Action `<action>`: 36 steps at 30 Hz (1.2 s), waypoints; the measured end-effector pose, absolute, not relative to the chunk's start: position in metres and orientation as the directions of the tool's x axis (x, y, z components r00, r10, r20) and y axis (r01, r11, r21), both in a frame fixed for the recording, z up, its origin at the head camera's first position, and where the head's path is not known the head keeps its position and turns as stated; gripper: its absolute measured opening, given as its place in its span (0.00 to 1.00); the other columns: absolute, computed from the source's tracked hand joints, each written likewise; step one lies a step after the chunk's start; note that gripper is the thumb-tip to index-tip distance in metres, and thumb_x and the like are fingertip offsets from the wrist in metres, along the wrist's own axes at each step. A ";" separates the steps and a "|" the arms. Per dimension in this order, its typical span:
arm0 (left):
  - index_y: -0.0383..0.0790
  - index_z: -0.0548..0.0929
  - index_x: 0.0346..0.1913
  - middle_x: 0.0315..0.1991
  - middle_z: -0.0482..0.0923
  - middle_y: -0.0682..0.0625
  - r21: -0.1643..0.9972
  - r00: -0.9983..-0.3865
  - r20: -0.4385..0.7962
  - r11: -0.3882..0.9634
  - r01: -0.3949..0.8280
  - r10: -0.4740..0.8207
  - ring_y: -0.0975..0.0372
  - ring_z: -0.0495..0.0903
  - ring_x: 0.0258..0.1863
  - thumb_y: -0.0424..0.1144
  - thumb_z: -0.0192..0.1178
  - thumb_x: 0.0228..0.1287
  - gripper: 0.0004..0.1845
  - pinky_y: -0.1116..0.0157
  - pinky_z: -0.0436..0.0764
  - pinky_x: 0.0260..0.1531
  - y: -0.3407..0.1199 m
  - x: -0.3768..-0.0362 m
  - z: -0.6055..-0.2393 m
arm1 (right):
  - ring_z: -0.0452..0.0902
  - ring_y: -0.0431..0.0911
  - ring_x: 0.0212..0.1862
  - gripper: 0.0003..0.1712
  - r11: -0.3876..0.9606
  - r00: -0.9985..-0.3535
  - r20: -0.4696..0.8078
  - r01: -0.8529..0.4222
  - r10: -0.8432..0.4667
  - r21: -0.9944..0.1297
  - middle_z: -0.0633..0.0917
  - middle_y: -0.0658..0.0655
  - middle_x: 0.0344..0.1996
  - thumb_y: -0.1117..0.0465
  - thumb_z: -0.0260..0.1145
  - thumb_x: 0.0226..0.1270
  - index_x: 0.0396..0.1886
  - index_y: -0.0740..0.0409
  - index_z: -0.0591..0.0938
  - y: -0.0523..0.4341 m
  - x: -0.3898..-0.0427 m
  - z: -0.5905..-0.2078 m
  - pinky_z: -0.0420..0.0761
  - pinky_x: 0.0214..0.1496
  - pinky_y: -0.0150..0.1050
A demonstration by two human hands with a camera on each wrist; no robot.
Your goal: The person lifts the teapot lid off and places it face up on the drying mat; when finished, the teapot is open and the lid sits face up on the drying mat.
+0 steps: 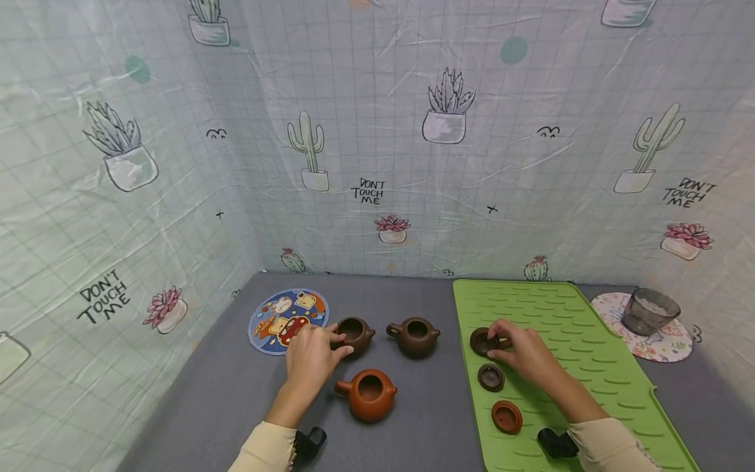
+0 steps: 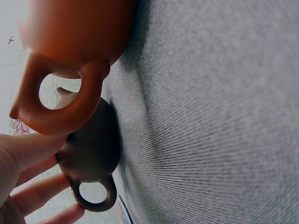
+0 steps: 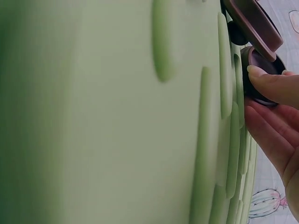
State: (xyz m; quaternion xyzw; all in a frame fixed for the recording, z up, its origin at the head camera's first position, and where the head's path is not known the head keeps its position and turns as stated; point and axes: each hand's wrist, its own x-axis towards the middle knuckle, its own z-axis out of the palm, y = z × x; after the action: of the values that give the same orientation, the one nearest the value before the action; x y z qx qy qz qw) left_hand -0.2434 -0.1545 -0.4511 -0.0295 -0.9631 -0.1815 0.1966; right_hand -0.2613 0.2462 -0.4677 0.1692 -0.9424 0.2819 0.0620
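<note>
On the grey tabletop my left hand (image 1: 330, 345) grips a dark brown lidless teapot (image 1: 356, 334) from its left side. In the left wrist view my fingers (image 2: 32, 193) curl by that pot (image 2: 93, 154), just behind the handle of an orange teapot (image 2: 60, 93). The orange teapot (image 1: 369, 393) stands nearer me, and a second dark teapot (image 1: 415, 337) is to the right. My right hand (image 1: 500, 342) pinches a dark lid (image 1: 480, 341) lying on the green mat (image 1: 566, 328). The thumb (image 3: 275, 86) presses on that lid (image 3: 259, 58).
Two more lids lie on the mat, one dark (image 1: 491, 377) and one reddish brown (image 1: 506, 417). A round cartoon coaster (image 1: 277, 321) lies at back left. A grey cup (image 1: 649, 311) stands on a floral coaster (image 1: 672, 344) at back right. Cactus-print sheeting walls the table.
</note>
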 end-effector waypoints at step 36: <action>0.50 0.94 0.44 0.56 0.88 0.49 0.269 -0.941 0.332 0.949 0.164 0.068 0.48 0.86 0.49 0.54 0.80 0.48 0.21 0.57 0.81 0.29 -0.154 -0.240 -0.440 | 0.90 0.57 0.44 0.15 0.761 -0.922 0.194 -0.385 -0.334 -0.522 0.89 0.61 0.45 0.64 0.76 0.60 0.45 0.58 0.81 0.248 -0.258 -0.458 0.89 0.43 0.43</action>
State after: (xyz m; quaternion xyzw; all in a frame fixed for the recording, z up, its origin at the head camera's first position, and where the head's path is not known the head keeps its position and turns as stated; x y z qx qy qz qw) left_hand -0.2401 -0.1536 -0.4398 -0.0595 -0.9739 -0.1479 0.1613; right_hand -0.2583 0.2478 -0.4575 0.1917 -0.9372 0.2878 0.0448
